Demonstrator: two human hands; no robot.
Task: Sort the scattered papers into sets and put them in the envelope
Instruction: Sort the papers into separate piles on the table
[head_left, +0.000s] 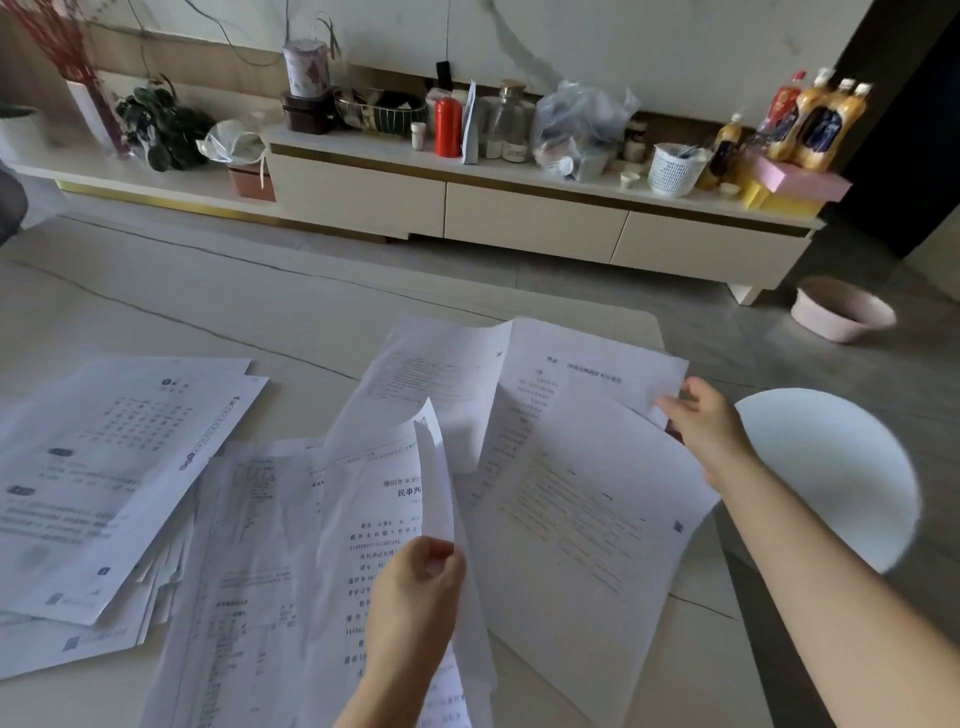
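While the left hand (415, 587) pinched a curled white sheet (435, 483) by its lower edge, fingers curled round it and holding it upright, the right hand (701, 421) gripped the far right edge of a printed page (587, 364) with thumb and fingers closed on the paper. Between the 2 hands lay another printed sheet (587, 525), tilted, its lines of text too blurred to read. Just left of the left hand a page with bold Chinese heading (374, 519) lay on the table (208, 312); the characters "民事" could be read, the rest not. Farther left sat a loose stack of papers (104, 493) with a table-like grid printed near its top. No envelope could be told apart among the papers.

Right of the right forearm stood a round white stool (831, 467). Beyond the right hand a pink basin (841, 309) rested on the floor, its inside not clearly visible. On the low cabinet (519, 208) far ahead, a white slotted basket (672, 169) held some small items, a wire basket (379, 111) held dark things, and 3 bottles of orange drink (826, 124) stood on a pink box (800, 179); their labels were unreadable.
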